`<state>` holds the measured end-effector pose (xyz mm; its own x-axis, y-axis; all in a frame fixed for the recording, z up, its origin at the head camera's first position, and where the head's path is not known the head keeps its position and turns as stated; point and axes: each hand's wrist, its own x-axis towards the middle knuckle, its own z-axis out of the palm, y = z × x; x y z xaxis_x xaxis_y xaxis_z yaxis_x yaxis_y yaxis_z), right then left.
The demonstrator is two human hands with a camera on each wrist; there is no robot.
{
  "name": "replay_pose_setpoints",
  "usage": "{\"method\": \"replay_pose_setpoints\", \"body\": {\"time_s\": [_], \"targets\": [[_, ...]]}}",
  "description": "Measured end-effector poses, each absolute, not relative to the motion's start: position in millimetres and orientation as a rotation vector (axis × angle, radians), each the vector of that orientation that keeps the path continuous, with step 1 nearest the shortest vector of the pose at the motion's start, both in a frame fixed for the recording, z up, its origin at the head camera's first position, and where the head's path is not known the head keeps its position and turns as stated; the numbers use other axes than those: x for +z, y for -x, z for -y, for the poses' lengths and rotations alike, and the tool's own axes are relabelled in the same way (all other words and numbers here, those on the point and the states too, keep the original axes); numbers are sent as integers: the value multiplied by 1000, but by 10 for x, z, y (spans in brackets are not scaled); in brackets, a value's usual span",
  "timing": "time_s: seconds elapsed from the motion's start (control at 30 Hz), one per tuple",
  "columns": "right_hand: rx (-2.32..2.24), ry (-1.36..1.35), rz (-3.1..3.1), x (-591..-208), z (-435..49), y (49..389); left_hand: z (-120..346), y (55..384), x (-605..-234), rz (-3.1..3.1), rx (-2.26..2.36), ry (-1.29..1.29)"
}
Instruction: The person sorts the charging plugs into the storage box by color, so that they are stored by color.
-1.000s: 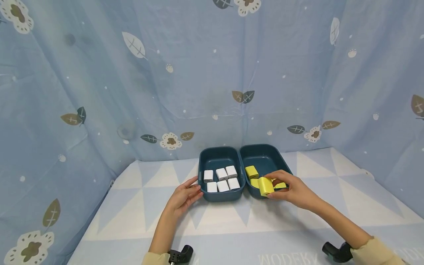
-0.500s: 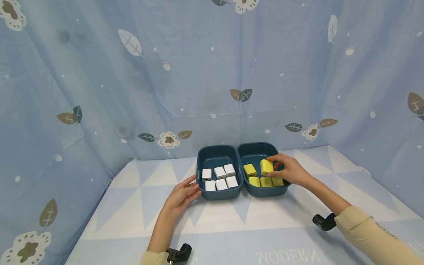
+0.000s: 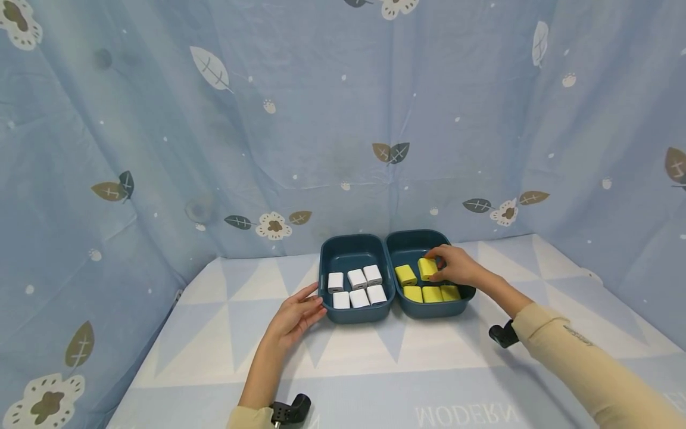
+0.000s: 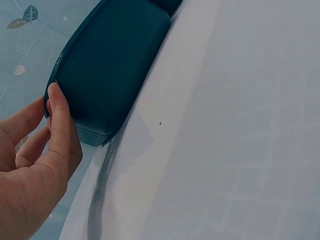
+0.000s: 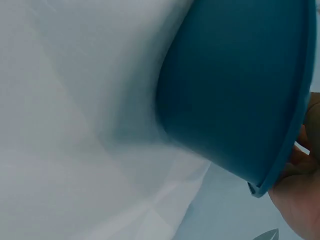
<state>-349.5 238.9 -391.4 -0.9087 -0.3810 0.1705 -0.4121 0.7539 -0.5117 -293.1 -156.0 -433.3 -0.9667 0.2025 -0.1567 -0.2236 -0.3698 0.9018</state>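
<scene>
In the head view my right hand (image 3: 454,266) reaches over the right-hand blue bin (image 3: 433,310) and pinches a yellow charger block (image 3: 427,269) between thumb and fingers. Beside that block, a second yellow block (image 3: 405,275) lies in the bin, behind a front row of several more. My left hand (image 3: 296,317) holds the front left corner of the other blue bin (image 3: 358,317), fingertips at its rim. White charger blocks (image 3: 356,279) lie there in two rows, some with a small port slot showing. In the right wrist view the bin wall (image 5: 230,90) hides the pinched block.
The bins stand side by side at the back of a table with a blue and white patterned cloth (image 3: 364,363). A printed blue curtain (image 3: 343,119) hangs behind. Black camera mounts sit at the left wrist (image 3: 292,411) and the right wrist (image 3: 504,335).
My right hand has carried the yellow charger block back from the right bin's front edge and down behind the front row. The left hand stays at its bin's corner.
</scene>
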Motion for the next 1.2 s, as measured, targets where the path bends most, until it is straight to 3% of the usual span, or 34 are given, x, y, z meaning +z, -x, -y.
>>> {"method": "replay_pose_setpoints", "body": {"time_s": [1.2], "targets": [[853,-692,2968,-3961,-2319,3540,1539,2899,-4305,-1629,2396,44]]}}
